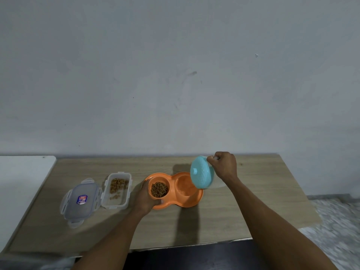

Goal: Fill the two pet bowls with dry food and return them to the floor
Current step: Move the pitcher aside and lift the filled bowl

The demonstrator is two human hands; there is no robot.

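An orange double pet bowl sits on the wooden table. Its left well holds brown dry food; its right well looks almost empty. My left hand grips the left end of the orange bowl, thumb on its front rim. My right hand holds a light blue bowl by its rim, tipped on its side over the right well, underside facing the camera. What is inside the blue bowl is hidden.
A clear plastic food container with some dry food stands left of the orange bowl, its clip lid lying beside it. A white surface adjoins the table's left edge. A wall is close behind; floor shows at right.
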